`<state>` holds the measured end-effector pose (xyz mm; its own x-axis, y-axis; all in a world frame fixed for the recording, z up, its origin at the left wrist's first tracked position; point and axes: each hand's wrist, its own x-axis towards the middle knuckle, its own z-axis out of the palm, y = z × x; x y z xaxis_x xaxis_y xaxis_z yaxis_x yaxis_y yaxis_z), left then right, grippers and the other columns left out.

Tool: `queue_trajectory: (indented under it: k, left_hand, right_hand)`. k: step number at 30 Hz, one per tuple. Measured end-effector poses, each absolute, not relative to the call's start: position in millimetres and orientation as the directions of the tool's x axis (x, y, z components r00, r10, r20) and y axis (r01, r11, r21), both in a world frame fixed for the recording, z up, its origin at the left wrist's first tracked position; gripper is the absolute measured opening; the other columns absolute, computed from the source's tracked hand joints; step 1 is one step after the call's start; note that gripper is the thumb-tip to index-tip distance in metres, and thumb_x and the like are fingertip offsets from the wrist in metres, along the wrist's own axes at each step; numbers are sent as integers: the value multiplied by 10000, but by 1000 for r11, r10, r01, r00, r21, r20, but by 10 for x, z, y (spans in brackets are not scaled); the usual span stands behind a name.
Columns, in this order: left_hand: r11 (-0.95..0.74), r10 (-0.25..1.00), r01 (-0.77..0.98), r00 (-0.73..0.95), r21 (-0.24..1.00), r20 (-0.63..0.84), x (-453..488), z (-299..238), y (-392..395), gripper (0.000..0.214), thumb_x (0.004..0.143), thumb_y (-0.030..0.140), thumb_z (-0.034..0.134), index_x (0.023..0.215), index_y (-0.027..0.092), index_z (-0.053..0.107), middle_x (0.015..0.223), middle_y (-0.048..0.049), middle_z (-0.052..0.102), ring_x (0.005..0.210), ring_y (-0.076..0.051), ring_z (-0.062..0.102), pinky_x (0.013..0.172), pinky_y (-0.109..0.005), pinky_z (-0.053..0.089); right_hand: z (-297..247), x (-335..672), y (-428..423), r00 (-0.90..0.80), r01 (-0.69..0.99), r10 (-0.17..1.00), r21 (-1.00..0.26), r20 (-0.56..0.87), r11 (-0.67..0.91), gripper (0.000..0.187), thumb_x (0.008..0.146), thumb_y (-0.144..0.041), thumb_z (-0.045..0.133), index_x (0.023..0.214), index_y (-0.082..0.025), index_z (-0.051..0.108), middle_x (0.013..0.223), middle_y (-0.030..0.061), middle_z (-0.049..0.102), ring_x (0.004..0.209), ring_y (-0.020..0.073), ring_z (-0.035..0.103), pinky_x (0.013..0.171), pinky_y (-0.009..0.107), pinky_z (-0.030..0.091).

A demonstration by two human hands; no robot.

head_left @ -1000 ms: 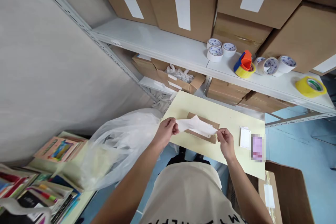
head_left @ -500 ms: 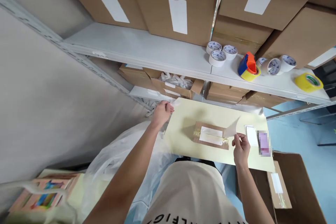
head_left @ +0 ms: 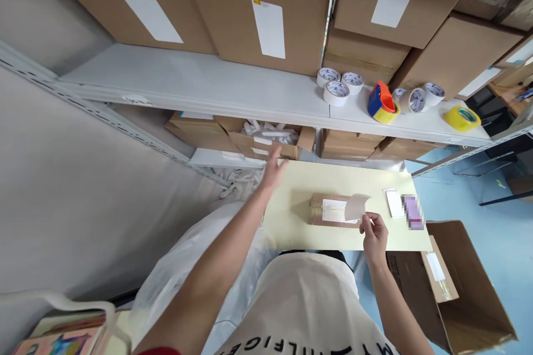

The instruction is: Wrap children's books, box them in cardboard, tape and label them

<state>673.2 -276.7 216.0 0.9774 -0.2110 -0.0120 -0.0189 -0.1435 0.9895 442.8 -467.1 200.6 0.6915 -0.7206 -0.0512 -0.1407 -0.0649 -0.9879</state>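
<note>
Fingers (head_left: pixel 366 220) of right hand (head_left: pixel 373 233) pinching backing sheet (head_left: pixel 357 206) over brown parcel (head_left: pixel 316 215), left hand (head_left: pixel 272 169) splayed near open carton (head_left: pixel 266 144)

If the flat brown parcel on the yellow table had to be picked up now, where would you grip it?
Likely by the left end of the brown parcel, fingers across its narrow width, coming from the left. It lies flat on the table, and the right hand pinches a backing sheet over its right end.
</note>
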Motion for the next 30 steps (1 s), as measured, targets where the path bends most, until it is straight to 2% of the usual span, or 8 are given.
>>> queue_trajectory:
  k: [5, 9, 11, 14, 17, 20, 25, 30]
  left_hand:
    - [-216, -464, -429, 836, 877, 294, 5711, 2020, -2848, 486, 531, 411, 889, 920, 213, 675, 1027, -95, 670, 1049, -293, 602, 962, -407, 439]
    - [-240, -548, -607, 729, 758, 411, 5328, 1951, -2964, 104, 782, 310, 703, 827, 231, 654, 842, -58, 683, 868, -228, 644, 834, -360, 462]
    - [-213, -545, -618, 718, 756, 433, 5304, 1927, -2980, 113, 874, 233, 556, 794, 230, 635, 799, -40, 680, 829, -195, 645, 802, -331, 468]
    - [-145, -452, -466, 816, 873, 361, 5350, 1888, -2966, 145, 885, 250, 520, 777, 219, 612, 777, -28, 675, 780, -167, 637, 745, -291, 482]
    - [-2, -319, -71, 945, 997, 66, 5413, 1855, -2963, 176, 810, 362, 622, 747, 201, 587, 712, -7, 647, 672, -142, 604, 643, -256, 474]
    - [199, -361, 310, 905, 930, -225, 5454, 1850, -3002, 302, 678, 438, 735, 720, 185, 576, 674, 13, 623, 624, -121, 575, 592, -233, 452]
    - [297, -485, 602, 764, 741, -426, 5421, 1883, -3100, 437, 506, 457, 834, 727, 177, 583, 714, 6, 653, 670, -138, 602, 627, -263, 487]
    - [87, -389, 617, 744, 782, -543, 5300, 1804, -3117, 426, 527, 495, 796, 724, 167, 608, 703, -3, 652, 653, -133, 601, 585, -241, 475]
  right_hand:
    - [2031, 4635, -4437, 756, -83, -648, -996, -91, 42, 390, 743, -576, 685, 749, -207, 559, 550, -58, 481, 519, 111, 445, 543, 259, 397]
    - [2016, 4682, -4277, 815, -90, -554, -982, -167, 163, 362, 753, -555, 686, 757, -210, 575, 596, -47, 504, 554, 114, 455, 585, 268, 419]
    - [2005, 4647, -4233, 834, -90, -523, -979, -173, 181, 341, 755, -540, 693, 822, -214, 621, 682, -19, 562, 628, 132, 506, 635, 282, 443]
    - [1976, 4528, -4252, 856, -80, -504, -993, -115, 90, 393, 734, -522, 719, 1009, -243, 672, 997, 55, 642, 916, 204, 587, 767, 330, 473]
    - [1931, 4376, -4383, 807, -105, -591, -988, -16, -117, 457, 742, -522, 715, 1127, -281, 668, 1353, 90, 506, 1284, 283, 445, 943, 399, 430]
    - [1905, 4271, -4580, 760, -178, -649, -970, -29, -166, 461, 752, -546, 698, 1124, -275, 681, 1474, 101, 405, 1382, 317, 357, 1008, 438, 385]
    - [1936, 4266, -4832, 792, -180, -586, -983, -173, 48, 425, 715, -539, 729, 1005, -229, 727, 1200, 109, 678, 1144, 297, 592, 929, 423, 453]
    - [1850, 4212, -4897, 747, -256, -612, -962, -260, 96, 318, 688, -489, 756, 849, -214, 762, 907, 76, 767, 921, 262, 671, 858, 418, 499]
